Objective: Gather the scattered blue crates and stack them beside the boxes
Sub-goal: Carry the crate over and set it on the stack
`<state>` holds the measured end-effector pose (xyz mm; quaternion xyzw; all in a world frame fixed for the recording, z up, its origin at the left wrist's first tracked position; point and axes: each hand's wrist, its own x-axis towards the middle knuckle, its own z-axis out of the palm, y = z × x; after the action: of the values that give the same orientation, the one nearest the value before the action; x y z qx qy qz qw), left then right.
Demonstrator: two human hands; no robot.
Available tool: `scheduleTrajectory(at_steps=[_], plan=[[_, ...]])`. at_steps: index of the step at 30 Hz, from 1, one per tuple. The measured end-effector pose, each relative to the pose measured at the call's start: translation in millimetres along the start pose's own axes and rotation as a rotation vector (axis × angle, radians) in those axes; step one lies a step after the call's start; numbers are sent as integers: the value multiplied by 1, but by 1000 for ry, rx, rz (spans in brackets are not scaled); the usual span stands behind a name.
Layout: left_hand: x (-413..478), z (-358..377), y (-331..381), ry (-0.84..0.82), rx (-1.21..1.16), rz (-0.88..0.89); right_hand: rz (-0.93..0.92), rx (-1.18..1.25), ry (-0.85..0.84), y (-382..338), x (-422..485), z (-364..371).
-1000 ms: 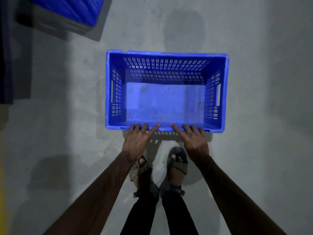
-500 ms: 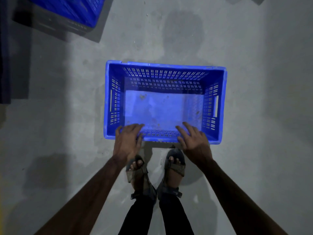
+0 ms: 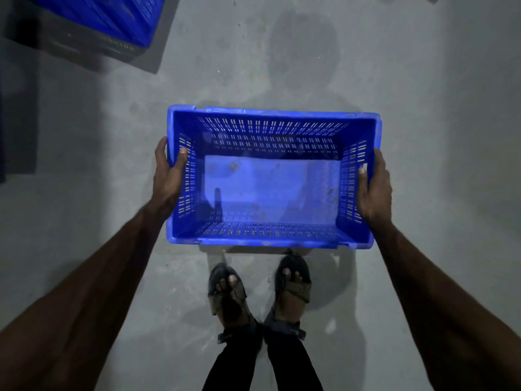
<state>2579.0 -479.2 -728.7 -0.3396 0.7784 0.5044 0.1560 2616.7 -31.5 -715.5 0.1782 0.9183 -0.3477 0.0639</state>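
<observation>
An empty blue crate (image 3: 270, 187) with slotted walls is in the middle of the view, open side up, above the grey concrete floor. My left hand (image 3: 168, 176) grips its left short wall, thumb inside and fingers outside. My right hand (image 3: 373, 190) grips the right short wall the same way. The crate's near rim is just ahead of my sandalled feet (image 3: 259, 294). Another blue crate (image 3: 107, 15) is at the top left corner, cut off by the frame.
A dark object (image 3: 17, 114) stands along the left edge, below the second crate. Bare concrete floor (image 3: 437, 94) stretches to the right and ahead. The light is dim, with shadows around the crate.
Both hands left the crate's near long rim and moved out to its two short walls, where they now grip. The crate has come closer to me and looks larger.
</observation>
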Motion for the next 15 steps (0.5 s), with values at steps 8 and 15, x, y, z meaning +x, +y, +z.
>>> scheduleTrajectory(at_steps=[8,15], plan=[[8,2,5,-126,-152,74,257,279,-79,2,23,1],[17,1,-7,-111,-73,148,223,481,-178,20,36,2]])
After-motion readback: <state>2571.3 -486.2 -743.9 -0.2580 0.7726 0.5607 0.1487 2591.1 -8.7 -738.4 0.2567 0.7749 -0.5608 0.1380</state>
